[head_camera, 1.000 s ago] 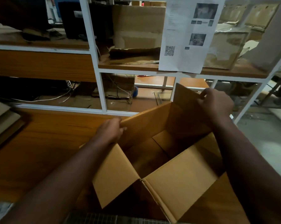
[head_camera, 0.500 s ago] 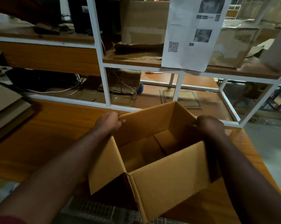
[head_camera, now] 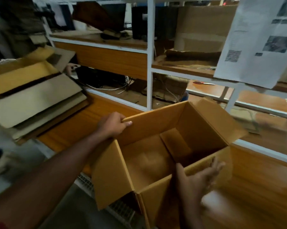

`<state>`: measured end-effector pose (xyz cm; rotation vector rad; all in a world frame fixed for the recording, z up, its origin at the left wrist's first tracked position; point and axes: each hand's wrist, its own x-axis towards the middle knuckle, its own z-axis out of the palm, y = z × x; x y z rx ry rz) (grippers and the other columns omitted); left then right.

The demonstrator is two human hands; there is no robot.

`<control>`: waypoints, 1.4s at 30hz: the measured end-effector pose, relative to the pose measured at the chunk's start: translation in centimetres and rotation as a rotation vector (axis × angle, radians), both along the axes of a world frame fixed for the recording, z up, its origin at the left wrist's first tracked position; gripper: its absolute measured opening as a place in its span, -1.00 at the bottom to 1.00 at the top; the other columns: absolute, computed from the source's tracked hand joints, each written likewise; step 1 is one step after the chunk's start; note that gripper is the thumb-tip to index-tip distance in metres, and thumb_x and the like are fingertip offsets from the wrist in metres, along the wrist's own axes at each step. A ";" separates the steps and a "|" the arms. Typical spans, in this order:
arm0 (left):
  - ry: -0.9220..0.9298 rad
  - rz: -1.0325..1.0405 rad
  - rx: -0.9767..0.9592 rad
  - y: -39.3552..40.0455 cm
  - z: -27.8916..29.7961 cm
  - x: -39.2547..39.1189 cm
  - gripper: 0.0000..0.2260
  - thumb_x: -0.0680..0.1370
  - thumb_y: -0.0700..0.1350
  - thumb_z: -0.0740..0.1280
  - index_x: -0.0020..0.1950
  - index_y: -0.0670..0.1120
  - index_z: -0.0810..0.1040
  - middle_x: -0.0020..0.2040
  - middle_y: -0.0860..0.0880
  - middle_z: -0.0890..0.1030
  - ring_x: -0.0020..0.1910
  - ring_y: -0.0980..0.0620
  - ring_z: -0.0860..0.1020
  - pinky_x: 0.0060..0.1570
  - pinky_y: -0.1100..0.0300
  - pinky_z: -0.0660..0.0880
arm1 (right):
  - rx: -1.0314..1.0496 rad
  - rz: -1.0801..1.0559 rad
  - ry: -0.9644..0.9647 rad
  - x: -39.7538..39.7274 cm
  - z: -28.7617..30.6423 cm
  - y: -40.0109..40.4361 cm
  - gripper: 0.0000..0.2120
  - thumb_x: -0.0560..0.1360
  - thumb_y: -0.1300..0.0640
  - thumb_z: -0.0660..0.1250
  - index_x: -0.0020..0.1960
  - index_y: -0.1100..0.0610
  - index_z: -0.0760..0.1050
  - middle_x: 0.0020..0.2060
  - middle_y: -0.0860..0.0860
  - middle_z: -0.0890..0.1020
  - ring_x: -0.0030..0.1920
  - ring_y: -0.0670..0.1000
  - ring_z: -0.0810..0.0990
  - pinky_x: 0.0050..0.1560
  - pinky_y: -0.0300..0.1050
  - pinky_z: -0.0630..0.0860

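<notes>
An open brown cardboard box (head_camera: pixel 156 123) stands on the wooden table, its top flaps spread outward and its inside empty. My left hand (head_camera: pixel 112 124) grips the top edge of the box's far-left flap, fingers curled over it. My right hand (head_camera: pixel 200 177) is at the near-right wall of the box, blurred, with the fingers spread and the thumb up inside the box rim; it holds nothing.
A stack of flattened cardboard (head_camera: pixel 33 96) lies on the left of the table (head_camera: pixel 70 129). A white-framed shelf (head_camera: pixel 150 63) behind holds boxes, cables and red scissors (head_camera: pixel 203 83). A printed sheet (head_camera: pixel 258 40) hangs at upper right. Another person's hand (head_camera: pixel 71 67) shows by the stack.
My right hand let go of the far-right flap and moved down to the near-right wall. The flap has folded outward. The view swung left.
</notes>
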<state>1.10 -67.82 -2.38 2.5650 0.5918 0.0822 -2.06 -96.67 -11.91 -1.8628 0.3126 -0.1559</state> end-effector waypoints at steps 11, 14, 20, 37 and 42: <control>-0.201 0.181 0.045 17.4 7.6 -7.3 -0.78 0.61 0.18 0.35 -0.10 0.08 0.62 -0.22 -0.02 0.67 -0.21 -0.03 0.66 -0.17 0.04 0.61 | -0.364 0.470 -0.475 -1.4 3.7 14.0 -0.13 0.42 -0.58 0.17 0.65 -0.30 0.12 0.72 -0.17 -0.14 0.72 0.01 -0.17 0.63 0.32 -0.04; -0.238 0.202 0.092 23.2 10.5 -8.0 -0.75 0.61 0.20 0.34 -0.01 0.04 0.64 -0.18 -0.02 0.67 -0.20 -0.03 0.65 -0.14 0.03 0.61 | -0.344 0.550 -0.492 -2.1 5.9 19.9 -0.14 0.46 -0.60 0.09 0.66 -0.38 -0.08 0.68 -0.28 -0.29 0.68 -0.07 -0.35 0.62 0.21 -0.24; -0.286 0.219 0.090 33.2 15.9 -9.1 -0.65 0.60 0.18 0.35 0.24 -0.01 0.64 -0.04 0.00 0.68 -0.07 -0.01 0.66 0.02 -0.10 0.64 | -0.239 0.536 -0.600 -2.0 8.3 30.7 -0.20 0.51 -0.47 0.20 0.65 -0.43 -0.09 0.69 -0.28 -0.22 0.70 -0.07 -0.30 0.62 0.30 -0.24; -0.438 0.501 0.135 55.8 22.5 -10.3 -0.65 0.56 0.15 0.44 0.20 -0.06 0.70 -0.06 -0.05 0.71 -0.05 -0.07 0.69 0.16 -0.13 0.60 | -0.294 0.839 -0.933 6.3 14.9 57.1 -0.30 0.65 -0.23 0.15 0.72 -0.10 0.05 0.73 -0.09 -0.21 0.70 0.02 -0.31 0.63 0.31 -0.28; -0.488 0.607 0.180 62.2 26.4 -10.9 -0.68 0.55 0.13 0.46 0.22 0.02 0.67 -0.17 0.02 0.64 -0.18 0.04 0.61 -0.05 0.07 0.56 | -0.225 0.916 -1.006 8.4 18.6 66.0 -0.31 0.66 -0.24 0.12 0.73 -0.08 0.04 0.73 -0.08 -0.20 0.70 0.00 -0.32 0.64 0.28 -0.29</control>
